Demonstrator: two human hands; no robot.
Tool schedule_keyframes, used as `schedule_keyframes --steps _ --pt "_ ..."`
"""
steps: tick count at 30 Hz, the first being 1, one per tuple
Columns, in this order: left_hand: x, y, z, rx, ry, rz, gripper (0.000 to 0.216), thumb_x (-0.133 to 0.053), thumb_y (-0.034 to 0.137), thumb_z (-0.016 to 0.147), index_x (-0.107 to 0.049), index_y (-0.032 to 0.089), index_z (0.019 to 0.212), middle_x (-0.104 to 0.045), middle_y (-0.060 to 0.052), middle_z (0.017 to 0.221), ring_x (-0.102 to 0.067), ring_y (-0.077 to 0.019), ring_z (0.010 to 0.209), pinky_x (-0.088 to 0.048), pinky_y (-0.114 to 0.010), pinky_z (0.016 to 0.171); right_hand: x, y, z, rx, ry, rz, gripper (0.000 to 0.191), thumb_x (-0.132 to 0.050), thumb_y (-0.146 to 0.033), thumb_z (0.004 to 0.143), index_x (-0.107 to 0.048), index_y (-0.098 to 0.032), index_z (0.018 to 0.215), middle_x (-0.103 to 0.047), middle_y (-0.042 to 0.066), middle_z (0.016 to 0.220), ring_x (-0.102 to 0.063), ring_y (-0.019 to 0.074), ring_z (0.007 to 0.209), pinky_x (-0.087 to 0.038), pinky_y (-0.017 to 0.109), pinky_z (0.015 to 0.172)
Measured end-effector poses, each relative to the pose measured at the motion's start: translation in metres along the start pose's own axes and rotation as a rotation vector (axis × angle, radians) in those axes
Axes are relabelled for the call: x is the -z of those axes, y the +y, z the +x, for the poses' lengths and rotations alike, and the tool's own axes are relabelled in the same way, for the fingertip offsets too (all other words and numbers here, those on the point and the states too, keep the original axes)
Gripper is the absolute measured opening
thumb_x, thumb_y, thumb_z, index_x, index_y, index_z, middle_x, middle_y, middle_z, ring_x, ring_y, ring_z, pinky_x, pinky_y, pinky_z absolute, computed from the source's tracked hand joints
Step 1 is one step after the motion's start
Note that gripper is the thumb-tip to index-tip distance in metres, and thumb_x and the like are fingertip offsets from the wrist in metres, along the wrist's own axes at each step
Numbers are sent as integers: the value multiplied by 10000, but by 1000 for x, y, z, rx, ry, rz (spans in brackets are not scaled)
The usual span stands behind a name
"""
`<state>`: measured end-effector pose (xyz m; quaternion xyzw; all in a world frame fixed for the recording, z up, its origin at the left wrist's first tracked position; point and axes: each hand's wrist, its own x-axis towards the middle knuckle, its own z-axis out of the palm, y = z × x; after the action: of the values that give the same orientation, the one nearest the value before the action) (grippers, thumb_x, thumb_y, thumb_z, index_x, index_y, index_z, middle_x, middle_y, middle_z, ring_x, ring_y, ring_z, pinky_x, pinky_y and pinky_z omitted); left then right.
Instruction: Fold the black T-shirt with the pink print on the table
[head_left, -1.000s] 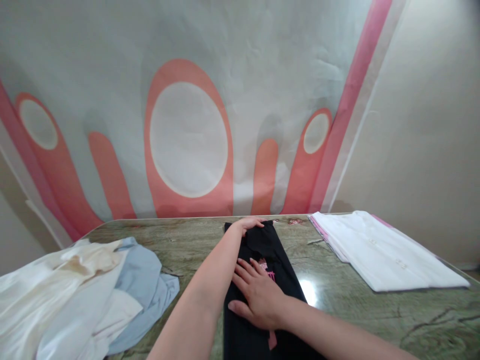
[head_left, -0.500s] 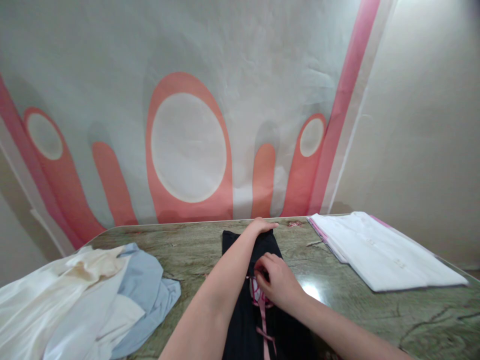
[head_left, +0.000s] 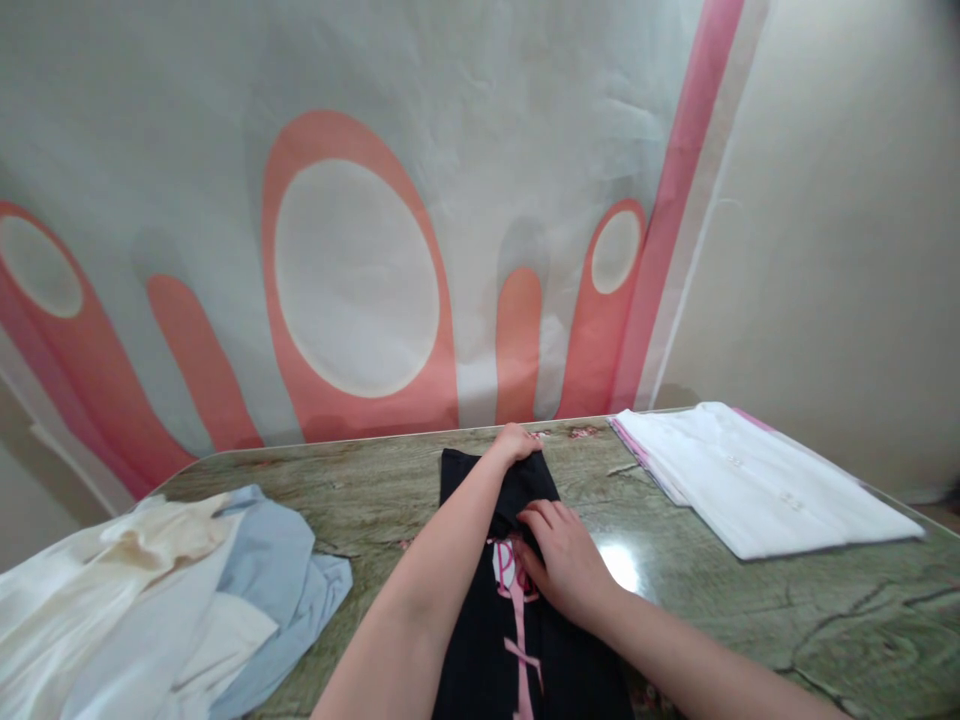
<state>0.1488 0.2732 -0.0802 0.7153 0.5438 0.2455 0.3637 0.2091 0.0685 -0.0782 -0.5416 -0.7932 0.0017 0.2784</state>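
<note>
A black garment [head_left: 472, 640] with a pink-and-white print [head_left: 507, 572] and pink lettering lies lengthwise in front of me, its far part folded over. At the far end of the cloth, near the table's back edge, is my left hand [head_left: 517, 445]; its fingers curl down onto the fabric, and their tips are partly hidden. Closer to me, my right hand [head_left: 568, 562] has its fingers on top of the fold and its thumb below, closed on the fold's near edge just above the print. My left forearm crosses over the garment's left side.
Crumpled cream and light blue clothes [head_left: 277, 570] lie heaped on the left of the wood-patterned table [head_left: 390, 500]. A flat stack of folded white garments [head_left: 750, 490], with pink showing at its edges, rests at the right. Behind the table stands a wall with orange shapes [head_left: 300, 300].
My left hand's fingers, stretched to the right before, now curl down at the garment's far end. My right hand has shifted slightly, uncovering more of the print. The view has tilted a little.
</note>
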Motion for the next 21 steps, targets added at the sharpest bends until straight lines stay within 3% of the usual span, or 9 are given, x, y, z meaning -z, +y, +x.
schedule_keyframes --steps 5,10,15,21 --pt "-3 0 -7 -89 49 36 201 -721 228 583 -556 195 473 -575 -38 594 -560 -258 932 -413 -304 811 5 -3 -3 29 -12 -40 254 -449 -258 853 -530 -181 1081 -567 96 1027 -496 240 928 -364 391 810" --pt "-6 2 -20 -132 126 100 204 -675 314 684 -554 196 570 -615 -95 821 -473 -304 1110 -372 -365 903 5 -7 -5 79 7 -37 260 -448 -235 846 -527 -178 1087 -566 103 1039 -501 246 944 -365 402 828" --pt "5 5 -22 -168 107 125 231 -635 378 726 -545 191 625 -612 -107 819 -529 -305 1028 -370 -372 900 12 -1 -3 67 56 30 215 -446 -189 816 -536 -175 1010 -556 101 1006 -505 243 932 -393 384 802" --pt "40 -17 -39 -179 49 119 238 -685 314 667 -592 180 840 -616 -59 763 -582 -255 871 -418 -322 831 19 42 10 -112 140 262 141 -416 -153 778 -520 -200 862 -552 37 822 -532 168 715 -429 303 668"
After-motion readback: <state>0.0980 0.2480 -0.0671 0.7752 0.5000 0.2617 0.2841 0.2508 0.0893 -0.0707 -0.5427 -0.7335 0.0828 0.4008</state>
